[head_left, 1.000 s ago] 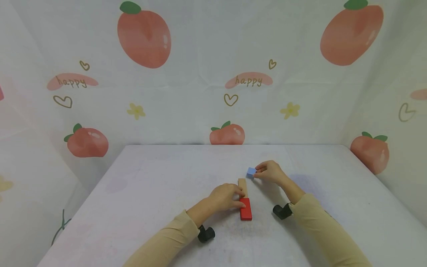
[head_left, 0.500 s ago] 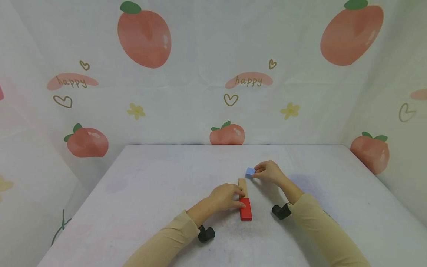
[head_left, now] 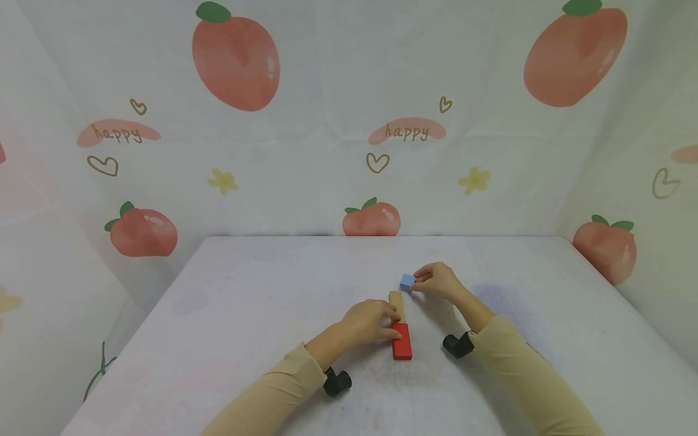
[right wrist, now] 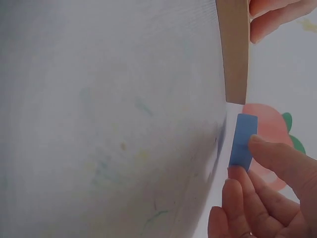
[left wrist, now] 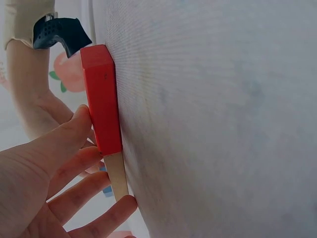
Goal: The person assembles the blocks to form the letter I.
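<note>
On the table, a red block (head_left: 402,345) lies end to end with a plain wooden block (head_left: 396,301). My left hand (head_left: 366,321) rests against them: its thumb touches the red block (left wrist: 102,104), and fairly straight fingers lie along the plain wood (left wrist: 115,171). Just past the far end of the row, my right hand (head_left: 440,282) pinches a small blue block (head_left: 406,281) between thumb and fingertips. A narrow gap separates the blue block (right wrist: 243,141) from the wooden block's end in the right wrist view, where it appears slightly above the tabletop.
The white table (head_left: 262,290) reaches back to a curtain (head_left: 316,151) printed with peaches and hearts. A black wrist device (head_left: 337,383) sits under the left forearm and another black device (head_left: 458,345) under the right. A thin dark cord (head_left: 102,368) hangs beyond the left edge.
My right hand has shifted slightly to the left with the blue block, closer to the line of the row. The left hand and the two blocks under it have stayed still.
</note>
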`<control>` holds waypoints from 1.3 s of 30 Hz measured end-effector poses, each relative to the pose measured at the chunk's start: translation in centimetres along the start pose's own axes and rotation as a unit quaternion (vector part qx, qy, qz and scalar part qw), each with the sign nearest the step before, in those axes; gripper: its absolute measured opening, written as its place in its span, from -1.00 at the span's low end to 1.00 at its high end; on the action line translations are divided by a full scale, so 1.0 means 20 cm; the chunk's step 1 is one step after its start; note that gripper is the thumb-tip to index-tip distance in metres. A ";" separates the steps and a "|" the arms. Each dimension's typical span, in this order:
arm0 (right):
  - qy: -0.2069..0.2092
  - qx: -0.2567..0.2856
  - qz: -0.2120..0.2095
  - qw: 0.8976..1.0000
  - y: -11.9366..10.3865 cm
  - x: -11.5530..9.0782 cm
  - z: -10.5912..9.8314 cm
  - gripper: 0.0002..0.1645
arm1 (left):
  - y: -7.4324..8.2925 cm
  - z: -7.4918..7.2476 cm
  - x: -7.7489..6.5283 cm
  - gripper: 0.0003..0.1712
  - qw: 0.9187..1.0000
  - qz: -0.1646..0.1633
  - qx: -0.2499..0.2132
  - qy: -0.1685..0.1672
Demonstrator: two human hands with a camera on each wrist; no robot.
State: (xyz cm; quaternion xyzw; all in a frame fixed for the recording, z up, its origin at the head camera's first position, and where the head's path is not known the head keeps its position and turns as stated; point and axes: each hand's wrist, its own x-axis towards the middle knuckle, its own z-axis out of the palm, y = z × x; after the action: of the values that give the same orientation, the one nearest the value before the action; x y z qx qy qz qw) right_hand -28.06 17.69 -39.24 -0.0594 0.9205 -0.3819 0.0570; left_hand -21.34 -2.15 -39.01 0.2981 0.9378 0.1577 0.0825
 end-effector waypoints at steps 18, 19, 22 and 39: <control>-0.007 0.000 0.008 1.000 -0.01 0.01 0.02 -0.60 | 0.00 0.00 0.00 -0.58 1.000 -0.008 -0.008 -0.005; -0.008 -0.001 0.008 1.000 -0.01 0.01 0.02 -0.59 | 0.00 0.00 0.00 -0.58 1.000 -0.009 -0.008 -0.005; -0.009 -0.003 0.012 1.000 -0.01 0.02 0.03 -0.60 | 0.00 0.00 0.00 -0.58 1.000 -0.010 -0.008 -0.004; -0.013 -0.005 0.001 1.000 -0.02 0.02 0.05 -0.62 | 0.00 0.01 0.00 -0.58 1.000 -0.016 -0.010 -0.008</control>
State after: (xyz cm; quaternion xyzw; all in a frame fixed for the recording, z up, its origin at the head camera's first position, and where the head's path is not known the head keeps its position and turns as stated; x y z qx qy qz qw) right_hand -28.34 16.68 -39.62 -0.0642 0.9217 -0.3762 0.0693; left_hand -21.36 -2.05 -39.11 0.2839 0.9401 0.1633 0.0951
